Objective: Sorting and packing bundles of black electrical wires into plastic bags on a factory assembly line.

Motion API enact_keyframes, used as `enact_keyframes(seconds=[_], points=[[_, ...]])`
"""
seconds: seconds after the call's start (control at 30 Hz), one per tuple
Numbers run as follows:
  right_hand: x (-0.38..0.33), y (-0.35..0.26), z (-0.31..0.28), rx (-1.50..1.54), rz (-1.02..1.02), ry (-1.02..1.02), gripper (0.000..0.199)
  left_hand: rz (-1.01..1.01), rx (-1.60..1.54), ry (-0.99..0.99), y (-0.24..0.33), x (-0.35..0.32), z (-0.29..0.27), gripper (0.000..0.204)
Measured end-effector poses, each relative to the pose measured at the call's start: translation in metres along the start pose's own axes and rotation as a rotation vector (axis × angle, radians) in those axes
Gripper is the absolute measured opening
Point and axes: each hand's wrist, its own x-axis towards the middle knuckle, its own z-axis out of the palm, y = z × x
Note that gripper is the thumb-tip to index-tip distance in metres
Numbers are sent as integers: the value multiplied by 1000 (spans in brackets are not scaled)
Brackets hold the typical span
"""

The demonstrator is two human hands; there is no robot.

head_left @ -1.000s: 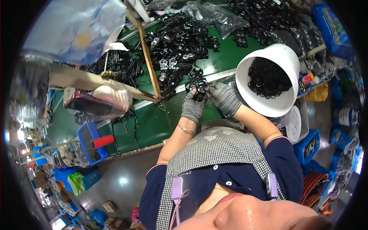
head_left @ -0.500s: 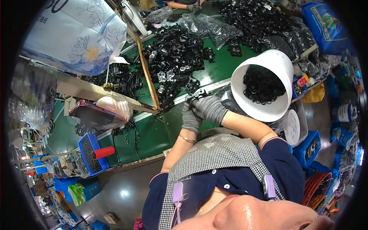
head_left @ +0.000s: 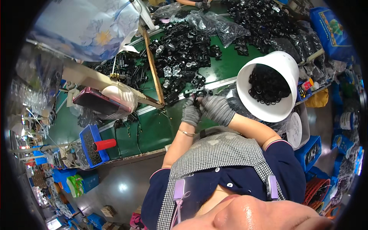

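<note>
Both my hands wear grey striped gloves and meet at the near edge of the green worktop. My left hand (head_left: pixel 191 112) is closed around a small black part (head_left: pixel 197 92) with light metallic bits, which pokes out beyond the fingertips. Close against it, my right hand (head_left: pixel 217 109) has its fingers pinched at the same part; the exact contact is hidden. Just beyond lies a heap of similar black parts (head_left: pixel 178 53), some with clear round pieces. To the right, a white bucket (head_left: pixel 281 61) is tipped toward me, with black rings (head_left: pixel 269 85) inside.
A phone (head_left: pixel 97 101) sits on a stand at left, beside a wooden bar (head_left: pixel 151 65). Nearer stands a blue bin (head_left: pixel 92 147) of small dark pieces with a red handle (head_left: pixel 104 144). Across the worktop are a co-worker's gloved hands (head_left: pixel 202 5). Plastic bags (head_left: pixel 226 28) lie near more black parts.
The whole view has shifted slightly, moving the scene rightward. My right hand, which overlapped the left, has drawn a little apart, its fingers now pinching beside the left fingertips.
</note>
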Motion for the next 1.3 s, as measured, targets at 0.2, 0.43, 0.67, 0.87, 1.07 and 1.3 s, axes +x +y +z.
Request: enact_keyframes(seconds=[0.2, 0.43, 0.67, 0.87, 1.07, 1.3], points=[[4, 13, 16, -53, 75, -4, 21, 89, 40, 132, -3, -12, 30, 8], [9, 7, 15, -98, 74, -17, 21, 147, 78, 159, -3, -8, 27, 12], [16, 8, 14, -110, 117, -190, 22, 234, 32, 72, -3, -19, 39, 17], [12, 11, 17, -112, 136, -221, 21, 142, 12, 4, 2, -17, 31, 18], [10, 10, 11, -177, -45, -179, 20, 104, 23, 84, -5, 2, 16, 17], [-5, 21, 18, 9, -9, 85, 32, -50, -70, -51, 1, -1, 6, 7]])
